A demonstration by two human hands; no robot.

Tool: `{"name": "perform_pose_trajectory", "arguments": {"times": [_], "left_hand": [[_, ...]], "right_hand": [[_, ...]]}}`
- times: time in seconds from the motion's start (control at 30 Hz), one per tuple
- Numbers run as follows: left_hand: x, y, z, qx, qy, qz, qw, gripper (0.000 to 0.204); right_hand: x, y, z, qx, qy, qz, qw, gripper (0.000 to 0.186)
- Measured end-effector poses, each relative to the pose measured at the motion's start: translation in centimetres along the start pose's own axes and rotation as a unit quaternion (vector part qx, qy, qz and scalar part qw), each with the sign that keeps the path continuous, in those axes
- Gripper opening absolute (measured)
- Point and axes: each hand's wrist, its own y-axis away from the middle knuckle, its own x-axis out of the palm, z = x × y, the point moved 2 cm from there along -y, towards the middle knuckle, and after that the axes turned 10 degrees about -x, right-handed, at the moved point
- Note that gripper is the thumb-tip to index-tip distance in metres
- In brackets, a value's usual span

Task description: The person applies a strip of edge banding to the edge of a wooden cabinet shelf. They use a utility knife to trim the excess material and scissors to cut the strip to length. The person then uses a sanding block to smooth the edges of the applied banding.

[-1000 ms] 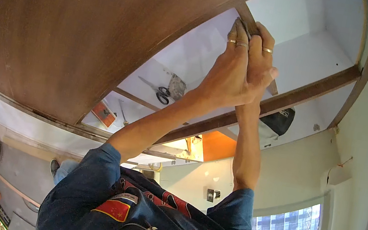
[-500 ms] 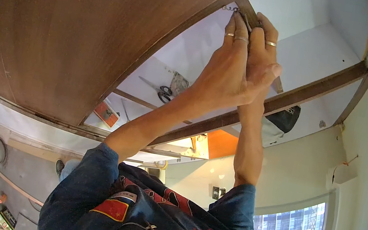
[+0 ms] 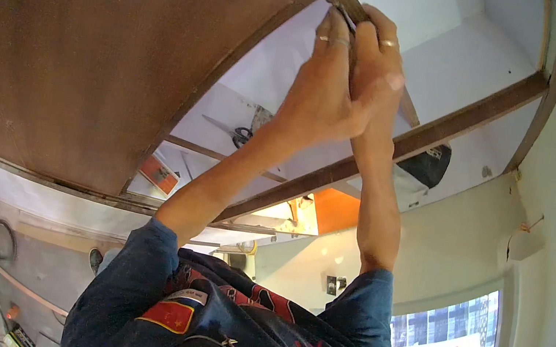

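Observation:
Both my hands are raised into an open brown-framed cabinet, close together at a narrow wooden strip (image 3: 409, 110). My left hand (image 3: 327, 82) lies along the strip's left side, its fingers closed and pressed together near the strip's far end. A small dark piece shows at those fingertips, too hidden to name. My right hand (image 3: 381, 54) has its fingers bent over the strip's other side. Something thin and dark runs between the two hands, mostly covered by fingers. Left of my left wrist, black-handled scissors (image 3: 241, 137) rest on the white cabinet panel.
A large brown wooden panel (image 3: 100, 45) fills the upper left. A wooden crossbar (image 3: 478, 114) passes behind my forearms. A black-and-grey item (image 3: 428, 166) and a red-orange box (image 3: 159, 173) are in the cabinet compartments. A window (image 3: 445, 344) stands at lower right.
The view has shifted, so the cabinet and hands sit further up and left. A curled metal piece visible beside my left fingertips before is now mostly out of sight there. Both hands stay at the strip.

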Motion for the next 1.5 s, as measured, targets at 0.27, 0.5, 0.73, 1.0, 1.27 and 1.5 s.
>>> {"name": "perform_pose_trajectory", "arguments": {"times": [0.27,0.5,0.73,1.0,1.27,1.5], "left_hand": [[0.1,0.3,-0.4,0.021,-0.017,-0.011,1.0,0.09],[-0.6,-0.7,-0.4,-0.067,0.012,0.042,0.997,0.087],[-0.5,0.3,0.0,0.022,-0.014,-0.008,1.0,0.081],[-0.1,-0.4,0.1,0.04,-0.029,-0.042,0.998,0.077],[-0.6,-0.1,0.3,0.037,-0.02,-0.058,0.997,0.076],[-0.2,0.5,-0.4,0.039,-0.047,-0.028,0.998,0.081]], "right_hand": [[0.3,-0.3,0.5,0.009,-0.011,-0.021,1.0,0.021],[0.9,-1.1,1.3,0.022,0.018,-0.011,1.0,0.019],[0.5,-0.4,1.0,0.039,-0.016,-0.026,0.999,0.019],[0.7,-1.4,1.6,0.03,0.041,-0.025,0.998,0.02],[1.0,-1.4,1.2,0.021,0.051,-0.023,0.998,0.018],[1.7,-0.9,0.8,0.011,0.028,-0.054,0.998,0.016]]}}
